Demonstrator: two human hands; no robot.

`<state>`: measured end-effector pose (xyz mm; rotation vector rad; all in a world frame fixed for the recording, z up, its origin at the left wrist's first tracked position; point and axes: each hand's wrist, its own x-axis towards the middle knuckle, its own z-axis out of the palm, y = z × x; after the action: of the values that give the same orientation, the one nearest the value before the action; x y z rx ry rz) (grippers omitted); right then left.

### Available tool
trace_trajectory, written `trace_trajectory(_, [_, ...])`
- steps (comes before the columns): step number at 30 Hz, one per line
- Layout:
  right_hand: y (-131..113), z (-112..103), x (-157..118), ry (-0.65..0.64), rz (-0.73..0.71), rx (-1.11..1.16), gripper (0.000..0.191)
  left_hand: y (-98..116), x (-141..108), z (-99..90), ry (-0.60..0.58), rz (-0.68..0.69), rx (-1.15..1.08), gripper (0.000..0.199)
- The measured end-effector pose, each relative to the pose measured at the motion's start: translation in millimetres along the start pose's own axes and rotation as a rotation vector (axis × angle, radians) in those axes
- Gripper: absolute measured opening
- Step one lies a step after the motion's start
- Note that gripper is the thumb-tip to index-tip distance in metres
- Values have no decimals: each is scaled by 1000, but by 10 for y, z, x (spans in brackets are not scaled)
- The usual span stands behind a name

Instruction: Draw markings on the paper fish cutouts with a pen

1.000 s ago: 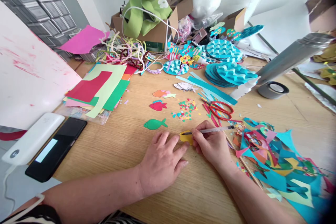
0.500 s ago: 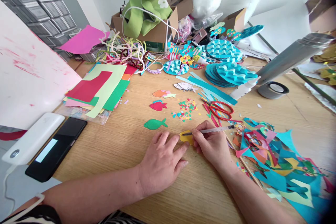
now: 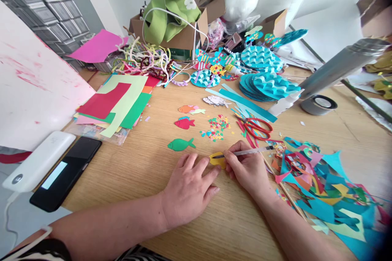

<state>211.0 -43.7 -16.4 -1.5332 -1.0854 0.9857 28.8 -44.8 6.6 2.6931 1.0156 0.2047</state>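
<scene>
My right hand is closed around a pen, its tip at a small yellow paper cutout lying on the table. Flat on the wood beside it rests my left hand, fingers stretched out, the fingertips at the cutout's left and lower edge. Part of the cutout is hidden behind my right fingers. Above my hands lie a green paper fish, a red paper fish and an orange paper fish. Tiny coloured paper bits are heaped near them.
Red-handled scissors lie beyond my right hand, with paper scraps heaped to the right. Coloured sheets, a phone and a white power bank are at left. Blue wavy discs, a glue bottle and a metal flask stand behind.
</scene>
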Motion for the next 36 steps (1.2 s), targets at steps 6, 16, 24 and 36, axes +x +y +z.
trace_trajectory(6, [-5,2,3,3,-4,1,24,-3,3,-2,4,0,4,40])
trace_trajectory(16, [-4,6,6,8,0,-15,25,1,7,-9,14,0,19,40])
trace_trajectory(24, [-12,1,4,1,0,-10,22,-13,13,-2,0,3,3,40])
trace_trajectory(36, [-8,0,-4,0,15,-1,23,-8,6,-8,-7,-2,3,40])
